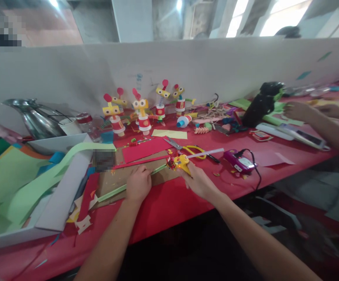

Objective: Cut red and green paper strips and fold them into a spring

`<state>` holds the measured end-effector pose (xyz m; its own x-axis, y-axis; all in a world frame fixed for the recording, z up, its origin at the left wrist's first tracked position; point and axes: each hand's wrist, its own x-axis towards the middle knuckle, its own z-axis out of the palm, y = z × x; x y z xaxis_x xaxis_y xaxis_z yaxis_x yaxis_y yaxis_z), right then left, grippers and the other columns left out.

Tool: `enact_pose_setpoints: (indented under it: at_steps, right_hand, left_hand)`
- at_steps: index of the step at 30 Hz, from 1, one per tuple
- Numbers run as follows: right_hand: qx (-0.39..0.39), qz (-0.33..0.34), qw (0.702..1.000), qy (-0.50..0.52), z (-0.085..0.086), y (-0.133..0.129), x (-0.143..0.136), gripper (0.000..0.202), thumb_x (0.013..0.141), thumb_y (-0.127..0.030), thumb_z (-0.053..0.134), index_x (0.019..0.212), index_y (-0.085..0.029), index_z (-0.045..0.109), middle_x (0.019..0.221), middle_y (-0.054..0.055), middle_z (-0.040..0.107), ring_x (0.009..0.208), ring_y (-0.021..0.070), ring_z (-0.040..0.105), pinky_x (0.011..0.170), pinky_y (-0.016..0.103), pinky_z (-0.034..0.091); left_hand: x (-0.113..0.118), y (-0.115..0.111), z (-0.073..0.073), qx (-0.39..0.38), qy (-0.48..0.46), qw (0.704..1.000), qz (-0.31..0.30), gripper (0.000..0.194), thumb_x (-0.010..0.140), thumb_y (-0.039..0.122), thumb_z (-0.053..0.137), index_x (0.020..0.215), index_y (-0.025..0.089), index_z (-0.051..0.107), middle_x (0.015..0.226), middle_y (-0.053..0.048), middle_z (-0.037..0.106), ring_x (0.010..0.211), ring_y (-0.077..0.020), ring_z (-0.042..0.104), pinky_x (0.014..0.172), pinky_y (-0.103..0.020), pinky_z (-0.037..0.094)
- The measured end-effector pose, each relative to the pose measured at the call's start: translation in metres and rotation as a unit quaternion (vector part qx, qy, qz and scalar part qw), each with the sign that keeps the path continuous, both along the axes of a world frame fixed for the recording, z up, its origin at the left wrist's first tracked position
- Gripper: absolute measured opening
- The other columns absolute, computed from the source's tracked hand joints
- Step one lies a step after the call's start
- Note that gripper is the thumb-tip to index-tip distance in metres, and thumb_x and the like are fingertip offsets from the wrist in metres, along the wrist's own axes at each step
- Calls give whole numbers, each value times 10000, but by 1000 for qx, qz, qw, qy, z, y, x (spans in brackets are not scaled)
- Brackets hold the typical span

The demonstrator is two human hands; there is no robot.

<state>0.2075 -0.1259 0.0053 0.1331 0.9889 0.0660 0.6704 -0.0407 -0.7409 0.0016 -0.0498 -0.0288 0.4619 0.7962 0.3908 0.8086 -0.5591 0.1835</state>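
My left hand (139, 183) is closed on a long, narrow green paper strip (115, 192), which lies slantwise over a brown cardboard sheet (106, 181). The strip's far end reaches the tip of a yellow glue gun (183, 162). My right hand (200, 180) is wrapped round the gun's handle. Small red and yellow bits show at the gun's tip, too blurred to tell apart. Just behind the hands are a red paper sheet (146, 150), scissors (173, 144) and yellow-handled pliers (197, 152).
A white box (59, 195) of coloured paper stands at the left, near a metal jug (33, 119). Several paper figures (142, 117) line the wall. At the right are a purple power socket (239, 162), its black cable, a black bottle (261, 103) and another person's hands (299, 111).
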Motion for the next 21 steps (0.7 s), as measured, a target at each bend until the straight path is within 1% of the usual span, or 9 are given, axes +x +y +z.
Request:
enact_pose_setpoints:
  at_steps: [4, 8, 10, 14, 19, 21]
  right_hand:
    - [-3, -18, 999, -32, 3, 1, 1, 182, 901, -360, 401, 919, -184, 445, 583, 19, 582, 520, 183, 570, 507, 258, 321]
    - [-3, -42, 995, -96, 2, 2, -1, 227, 907, -354, 402, 1002, -155, 457, 764, 109, 646, 654, 226, 615, 535, 261, 310]
    - [-5, -48, 992, -117, 2, 2, -2, 237, 911, -356, 396, 1012, -150, 458, 810, 134, 655, 705, 247, 626, 547, 265, 310]
    - [-4, -37, 994, -102, 4, 0, -7, 224, 919, -350, 388, 1009, -153, 447, 825, 131, 660, 712, 242, 630, 541, 256, 311]
    - [-18, 19, 998, -49, 2, -3, -15, 238, 920, -395, 388, 956, -166, 442, 784, 103, 657, 650, 209, 623, 515, 241, 314]
    - [-9, 14, 998, -58, 1, -3, -16, 242, 921, -393, 385, 971, -164, 443, 799, 110, 661, 669, 219, 629, 520, 244, 317]
  left_hand:
    - [0, 0, 0, -10, -12, 1000, -2, 239, 866, 255, 470, 939, 232, 696, 892, -37, 630, 835, -176, 576, 743, -292, 430]
    - [0, 0, 0, -14, -12, 1000, -2, 237, 864, 262, 476, 939, 239, 699, 885, -36, 627, 818, -172, 574, 727, -288, 427]
    - [0, 1, -1, -14, -16, 1000, -4, 241, 864, 257, 474, 945, 232, 700, 880, -39, 625, 819, -171, 572, 736, -287, 426]
    - [0, 0, 0, -23, -20, 1000, -8, 249, 868, 252, 464, 944, 231, 700, 875, -40, 622, 824, -168, 569, 733, -279, 422]
    - [-1, 1, 0, -30, -7, 999, -13, 256, 869, 246, 456, 942, 231, 700, 878, -45, 619, 816, -167, 560, 726, -276, 415]
    - [-1, 1, 0, -31, -5, 999, -13, 254, 866, 244, 460, 947, 230, 700, 881, -44, 621, 820, -169, 560, 727, -276, 415]
